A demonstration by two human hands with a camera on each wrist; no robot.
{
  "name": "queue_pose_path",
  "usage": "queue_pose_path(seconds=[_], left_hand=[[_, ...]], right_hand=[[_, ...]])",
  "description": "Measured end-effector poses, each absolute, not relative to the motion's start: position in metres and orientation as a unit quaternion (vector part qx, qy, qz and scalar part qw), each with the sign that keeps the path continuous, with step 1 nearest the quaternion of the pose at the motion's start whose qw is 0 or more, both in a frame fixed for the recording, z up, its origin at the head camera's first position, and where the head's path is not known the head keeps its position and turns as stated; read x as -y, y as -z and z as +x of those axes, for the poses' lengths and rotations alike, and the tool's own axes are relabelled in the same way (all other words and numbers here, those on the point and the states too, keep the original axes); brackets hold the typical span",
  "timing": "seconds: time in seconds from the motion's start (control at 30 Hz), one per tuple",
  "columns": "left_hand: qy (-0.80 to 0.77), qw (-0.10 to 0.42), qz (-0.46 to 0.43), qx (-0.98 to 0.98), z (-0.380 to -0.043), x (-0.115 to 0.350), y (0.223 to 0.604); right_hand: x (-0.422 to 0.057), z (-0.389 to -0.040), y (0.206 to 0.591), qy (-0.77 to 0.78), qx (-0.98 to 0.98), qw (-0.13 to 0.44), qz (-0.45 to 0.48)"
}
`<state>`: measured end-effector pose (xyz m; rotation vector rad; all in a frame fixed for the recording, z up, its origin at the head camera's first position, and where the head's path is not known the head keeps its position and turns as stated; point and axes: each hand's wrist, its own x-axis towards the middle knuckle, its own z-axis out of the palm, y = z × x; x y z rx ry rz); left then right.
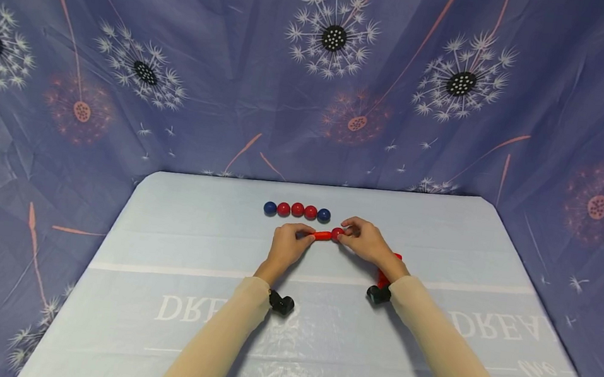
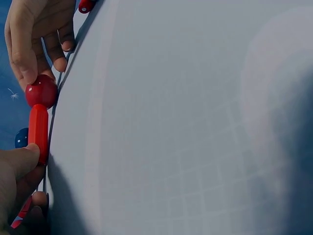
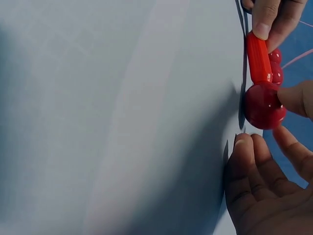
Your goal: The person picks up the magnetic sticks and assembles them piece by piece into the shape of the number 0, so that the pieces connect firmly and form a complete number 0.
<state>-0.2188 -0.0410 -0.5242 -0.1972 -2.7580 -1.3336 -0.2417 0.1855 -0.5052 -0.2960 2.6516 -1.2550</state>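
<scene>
Your left hand (image 1: 287,244) pinches the red rod (image 1: 322,236) near its end, thumb on one side, while your right hand (image 1: 368,242) grasps the red ball (image 1: 337,234) between thumb and fingertips. Rod and ball meet end to end, in the gap between your two hands; you can't tell from these views how firmly they are joined, or whether they are clear of the counter (image 1: 189,218).

The ball is round and glossy, so if you push unevenly it could roll out of your right fingertips. Your left grip sits toward the rod's far end; pressing at an angle could make the rod tilt or twist and slide off the ball. Just beyond your hands lies the row of balls (image 1: 297,209), blue at both ends; a dropped piece or a stray knuckle might scatter it. Red pieces (image 1: 383,279) lie beside your right forearm, where a sweeping sleeve could shove them.
</scene>
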Motion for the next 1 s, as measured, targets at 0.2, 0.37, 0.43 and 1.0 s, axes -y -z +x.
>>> queue_pose_path(seconds=[0.2, 0.37, 0.43, 1.0], left_hand=[[0.434, 0.04, -0.065, 0.898, -0.218, 0.041, 0.523], [0.43, 0.052, -0.074, 0.898, -0.216, 0.04, 0.523], [0.427, 0.055, -0.079, 0.899, -0.216, 0.04, 0.523], [0.381, 0.053, -0.075, 0.92, -0.227, 0.039, 0.513]], right_hand=[[-0.182, -0.242, 0.508, 0.41, -0.901, 0.084, -0.114], [-0.18, -0.241, 0.507, 0.409, -0.902, 0.079, -0.114], [-0.18, -0.24, 0.506, 0.412, -0.901, 0.077, -0.114], [-0.185, -0.24, 0.509, 0.417, -0.902, 0.067, -0.087]])
